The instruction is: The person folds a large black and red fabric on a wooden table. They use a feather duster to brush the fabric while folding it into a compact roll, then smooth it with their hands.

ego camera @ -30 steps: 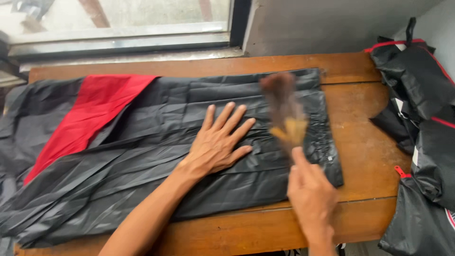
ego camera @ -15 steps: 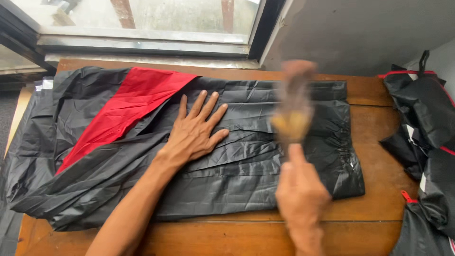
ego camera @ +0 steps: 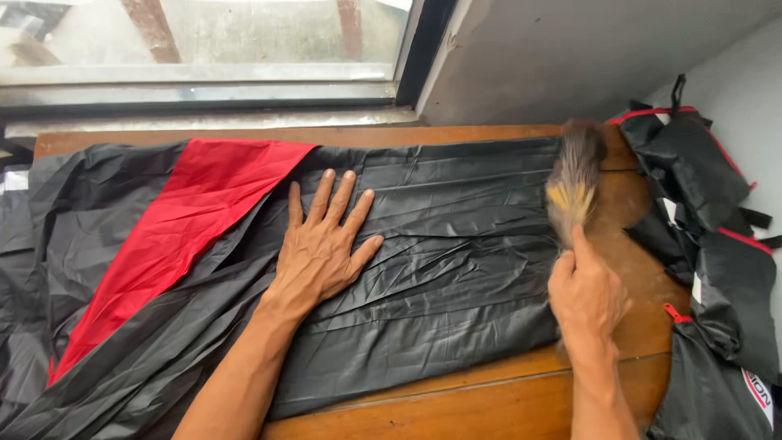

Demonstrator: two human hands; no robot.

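My left hand lies flat, fingers spread wide, on the black sheet that covers most of the desk. My right hand grips a brush, blurred, over the sheet's right edge near the desk's far right corner.

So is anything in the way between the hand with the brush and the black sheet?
Nothing visible. The right hand holds the brush right at the black sheet's right edge. The left hand lies flat on the sheet, well to the side.
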